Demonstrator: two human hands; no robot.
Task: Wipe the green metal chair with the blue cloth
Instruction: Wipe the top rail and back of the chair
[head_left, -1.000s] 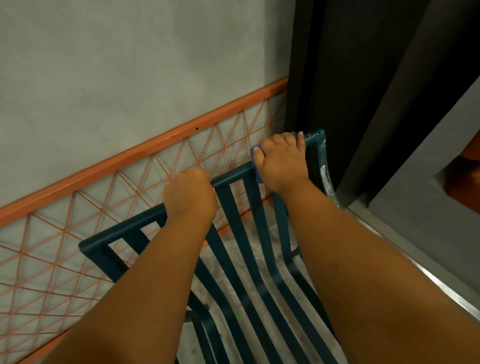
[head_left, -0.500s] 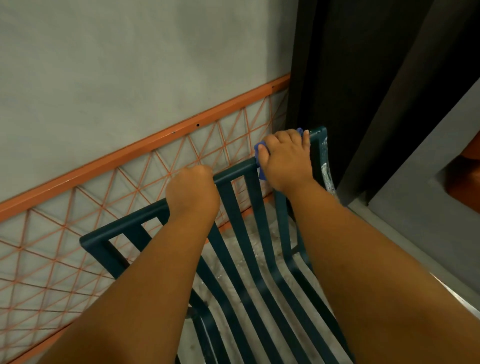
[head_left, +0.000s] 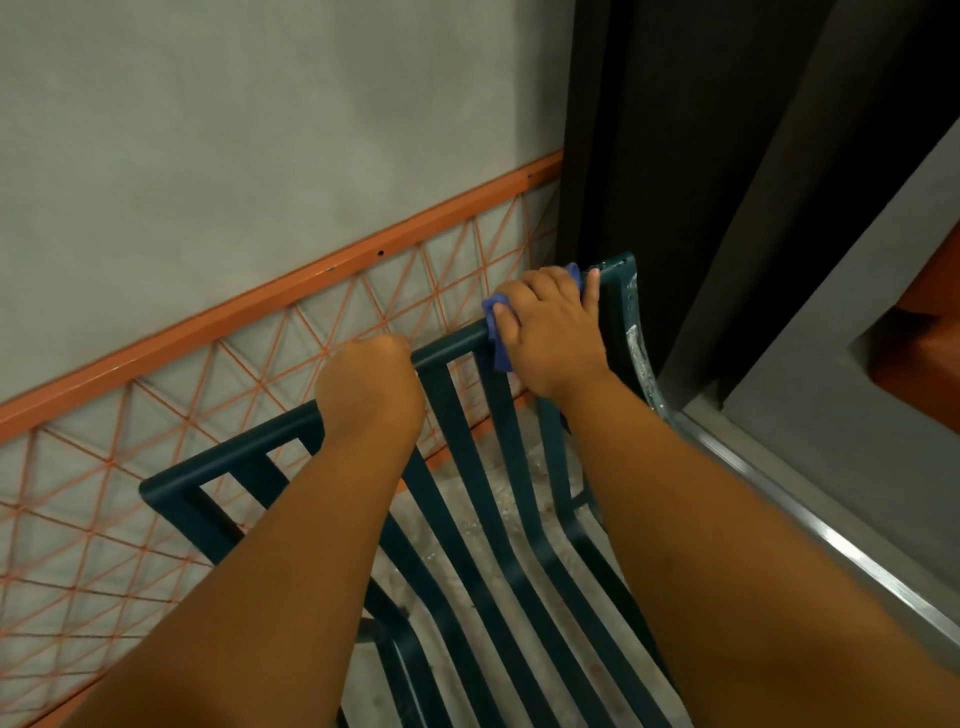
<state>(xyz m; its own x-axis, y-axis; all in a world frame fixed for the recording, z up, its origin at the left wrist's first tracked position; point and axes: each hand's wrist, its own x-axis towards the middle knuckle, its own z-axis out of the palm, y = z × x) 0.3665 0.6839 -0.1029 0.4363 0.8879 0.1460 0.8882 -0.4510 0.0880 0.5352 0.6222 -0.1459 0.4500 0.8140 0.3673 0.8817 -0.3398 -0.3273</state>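
The green metal chair stands against the orange lattice railing. The left hand grips its top rail, fingers curled over. The right hand clasps the blue cloth around that rail near the chair's right corner.

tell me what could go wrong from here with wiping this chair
1. The blue cloth is bunched under the right hand near the corner of the top rail, so it might slip off the end, and the knuckles could hit the dark door frame beside it.
2. The left hand grips the same rail of the green chair; a stroke back along it could run into that hand.
3. The whitish residue on the right upright may smear rather than lift.
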